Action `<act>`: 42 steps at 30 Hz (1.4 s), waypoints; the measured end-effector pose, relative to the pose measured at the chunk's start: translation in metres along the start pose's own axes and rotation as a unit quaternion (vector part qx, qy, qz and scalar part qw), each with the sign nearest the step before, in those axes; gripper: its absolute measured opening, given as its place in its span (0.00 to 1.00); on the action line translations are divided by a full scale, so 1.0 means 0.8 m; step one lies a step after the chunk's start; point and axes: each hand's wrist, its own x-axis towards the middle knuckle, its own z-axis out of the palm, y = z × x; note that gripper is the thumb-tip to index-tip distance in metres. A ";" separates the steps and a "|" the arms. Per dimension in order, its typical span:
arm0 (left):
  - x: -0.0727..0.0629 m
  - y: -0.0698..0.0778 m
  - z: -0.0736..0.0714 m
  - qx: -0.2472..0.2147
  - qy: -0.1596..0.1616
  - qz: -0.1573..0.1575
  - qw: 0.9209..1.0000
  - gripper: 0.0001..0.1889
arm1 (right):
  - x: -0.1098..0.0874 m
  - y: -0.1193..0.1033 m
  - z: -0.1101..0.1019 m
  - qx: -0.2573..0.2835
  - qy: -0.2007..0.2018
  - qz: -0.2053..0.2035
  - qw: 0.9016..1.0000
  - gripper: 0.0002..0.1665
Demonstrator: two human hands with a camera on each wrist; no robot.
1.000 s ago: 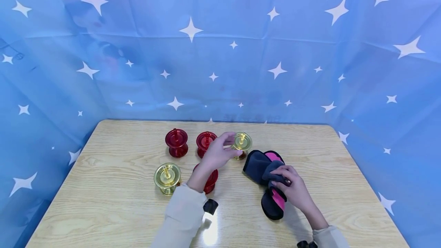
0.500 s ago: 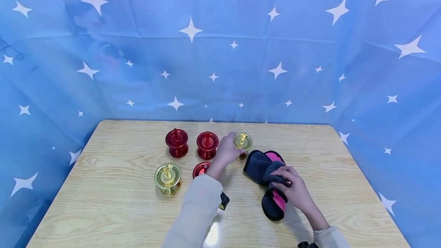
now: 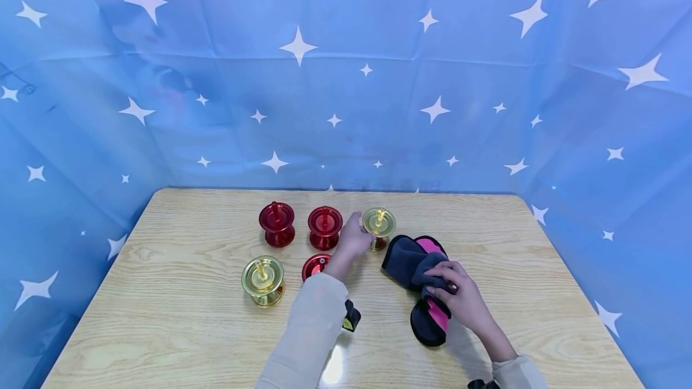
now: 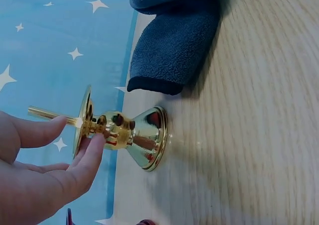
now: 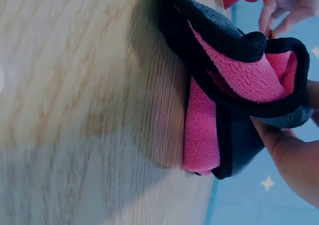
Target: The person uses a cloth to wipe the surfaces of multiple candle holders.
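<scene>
Pale desk point(image 3: 162, 341): at one o'clock, gold candlestick point(image 3: 379, 226), likely rigid and slippery, best held by its neck, beside loosely parted left hand point(image 3: 353, 241); at three, soft, presumably light cloth point(image 3: 404, 260) pinched by right hand point(image 3: 462, 297).

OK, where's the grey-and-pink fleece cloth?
In the head view, the cloth lies right of centre, pinched by the right hand, beside the rightmost gold pedestal stand.

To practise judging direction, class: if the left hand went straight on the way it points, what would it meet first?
Most likely the gold stand nearest the cloth: in the left wrist view, the left hand overlaps it, though depth leaves it unclear whether they touch.
</scene>
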 end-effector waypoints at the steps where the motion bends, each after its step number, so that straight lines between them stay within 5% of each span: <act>1: 0.000 -0.001 0.001 0.005 0.005 -0.001 1.000 0.30 | 0.001 -0.006 -0.001 0.000 0.000 -0.001 1.000 0.16; 4: -0.001 -0.002 0.004 0.010 0.022 0.001 1.000 0.25 | 0.000 -0.004 -0.001 0.001 -0.002 0.001 1.000 0.16; 8: -0.003 -0.004 0.008 -0.049 0.026 -0.009 0.998 0.20 | -0.003 0.022 0.004 0.005 -0.005 0.007 1.000 0.17; 12: -0.005 -0.007 0.011 -0.121 0.026 -0.018 0.992 0.17 | -0.003 0.023 0.003 0.011 -0.004 0.007 1.000 0.17; 19: -0.015 0.000 0.007 -0.183 0.012 -0.029 0.983 0.17 | -0.001 0.015 -0.005 0.014 0.009 0.024 1.000 0.16; 32: -0.061 0.035 -0.009 -0.197 -0.066 0.007 0.978 0.17 | 0.036 -0.049 -0.055 0.086 0.099 -0.030 0.991 0.18; 42: -0.091 0.053 -0.019 -0.216 -0.106 0.034 0.970 0.16 | 0.052 -0.085 -0.047 0.112 0.074 -0.067 0.989 0.22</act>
